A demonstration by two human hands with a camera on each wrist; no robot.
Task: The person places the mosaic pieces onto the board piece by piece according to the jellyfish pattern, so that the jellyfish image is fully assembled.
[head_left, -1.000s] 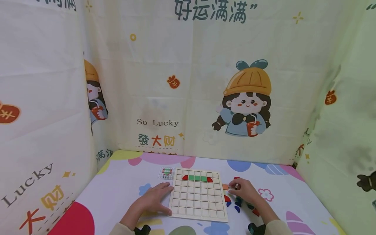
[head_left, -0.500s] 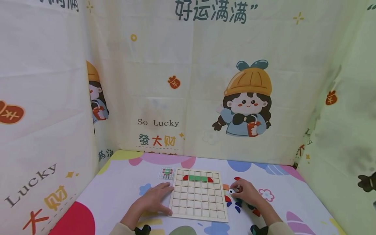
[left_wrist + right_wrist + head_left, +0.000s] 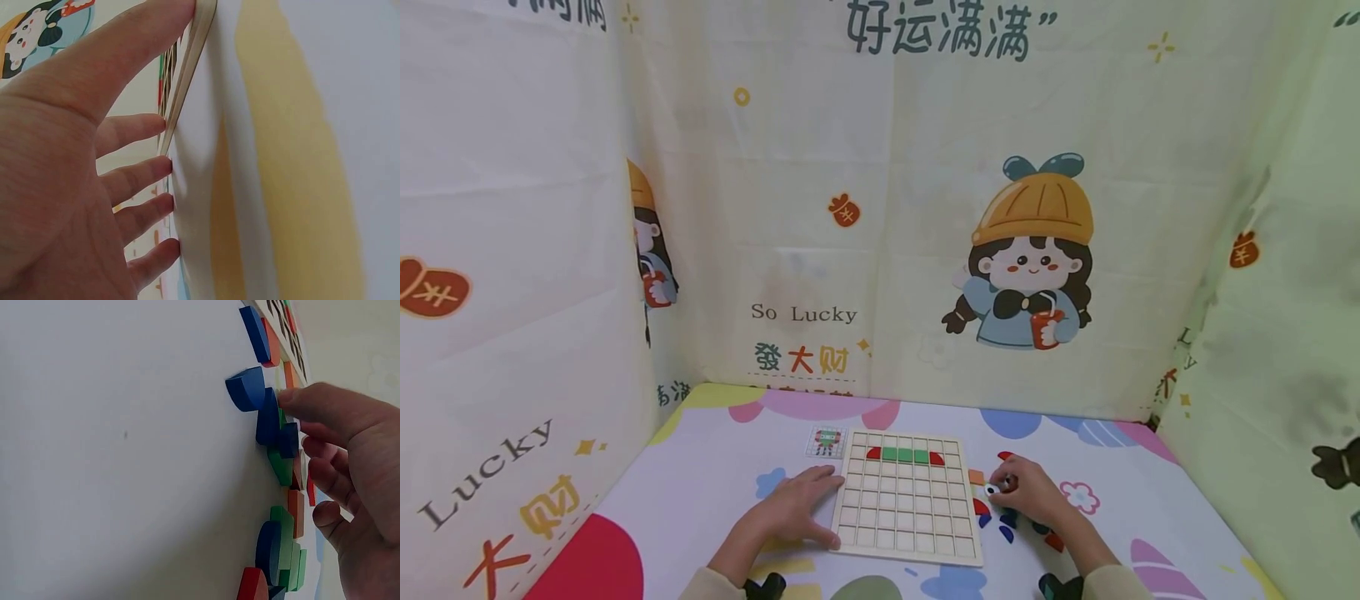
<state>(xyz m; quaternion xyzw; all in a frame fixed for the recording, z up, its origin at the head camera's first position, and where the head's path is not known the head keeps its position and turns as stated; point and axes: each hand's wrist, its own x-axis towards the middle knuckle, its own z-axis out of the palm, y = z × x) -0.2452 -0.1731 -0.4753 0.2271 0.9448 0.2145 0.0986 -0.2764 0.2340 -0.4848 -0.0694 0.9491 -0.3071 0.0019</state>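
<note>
A wooden grid board (image 3: 910, 521) lies on the table; one of its upper rows carries a line of green squares (image 3: 906, 456) with a red rounded piece (image 3: 936, 458) at each end. My left hand (image 3: 797, 504) touches the board's left edge, thumb and fingers spread; in the left wrist view its thumb (image 3: 125, 53) lies against the wooden rim. Right of the board, my right hand (image 3: 1028, 487) pinches a white piece with a black dot (image 3: 991, 490), like an eye. In the right wrist view that piece is mostly hidden behind the fingers.
Loose pieces lie around and under my right hand: an orange square (image 3: 976, 477), a red rounded piece (image 3: 981, 507), blue ones (image 3: 1007, 534) and green ones (image 3: 282, 525). A small picture card (image 3: 827, 442) sits at the board's upper left. Printed cloth walls (image 3: 910, 358) stand behind.
A second ago the right fingers had a dark piece at their tips; since half a second ago the white eye piece shows there. The left hand and board have stayed put.
</note>
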